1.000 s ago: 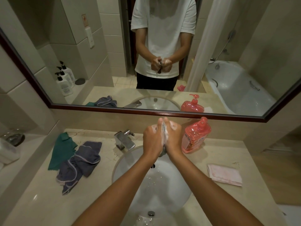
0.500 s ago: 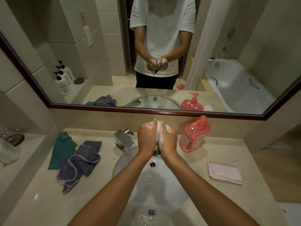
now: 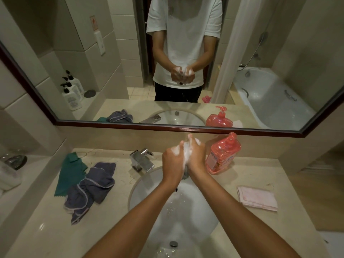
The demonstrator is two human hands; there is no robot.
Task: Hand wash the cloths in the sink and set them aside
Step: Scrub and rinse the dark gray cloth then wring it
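Above the back half of the sink [image 3: 141, 185], just in front of the mirror's lower frame, the left hand [image 3: 172, 161] and right hand [image 3: 196, 155] are pressed together, fingers curled, squeezing a small grey cloth [image 3: 185, 173] that is smothered in white foam. Only its dark lower end shows, hanging down between the wrists, so its long axis runs roughly up and down, straight over the basin. Neither hand is nearer than the other; both grip it, the left from its side and the right from the opposite, knuckles nearly touching. Whatever comes next, whether more rubbing or a rinse, the faucet [image 3: 142, 161] stands just left of the left hand at the worktop's back edge, so a rinse would mean a short carry leftward.

Compared with a second ago, the clasped hands sit a little farther from the red soap bottle [image 3: 222, 154] and slightly higher against the mirror frame, and the foam looks thicker across the fingers. The grip itself is unchanged.

On the worktop's left side lie a green cloth [image 3: 69, 174] and a blue-grey cloth [image 3: 93, 189], overlapping. Toward the right edge a folded pink cloth [image 3: 257, 199] lies flat, well apart from the sink.
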